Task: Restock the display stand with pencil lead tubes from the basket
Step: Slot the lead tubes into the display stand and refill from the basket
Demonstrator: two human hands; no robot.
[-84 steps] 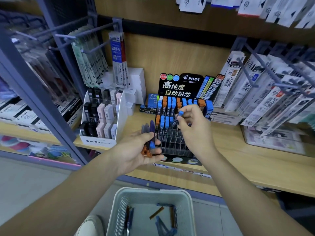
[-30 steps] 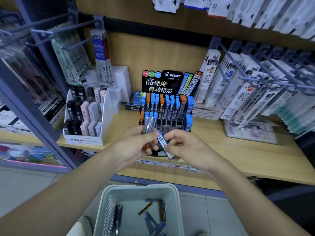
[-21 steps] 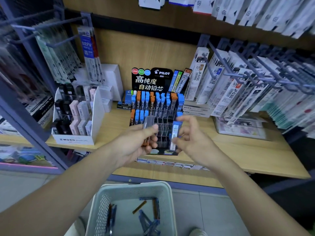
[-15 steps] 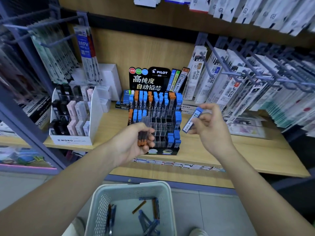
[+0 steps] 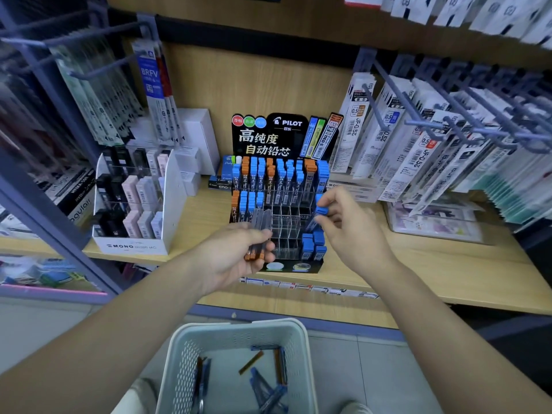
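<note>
The wooden shelf [image 5: 448, 264] carries the display stand [image 5: 268, 138], a stepped rack of clear cells under a black header card. Its back rows are packed with blue- and orange-capped tubes, most middle cells stand bare, and a few blue caps fill the front right corner. Below me sits the pale basket [image 5: 239, 327], with a handful of loose lead tubes [image 5: 268, 389] lying flat on its bottom.

My left grip [image 5: 230, 258] is curled round a bundle of tubes [image 5: 260, 231], orange ends down, just in front of the stand's lower left. My right grip [image 5: 352, 231] pinches a single blue-capped tube [image 5: 321, 210] near its cap, at the stand's right side above the bare cells.

I judge these tubes to be very light, stiff and slick: hard plastic, slender, nothing that bends. A light pinch should be enough. I would take each one high, close to the cap, so the lower end is free to drop upright into a narrow cell. The bundle is the risk, since smooth tubes side by side can slide past each other and fan out of my palm. The leads inside are brittle, so a drop to the floor is worth avoiding.
</note>
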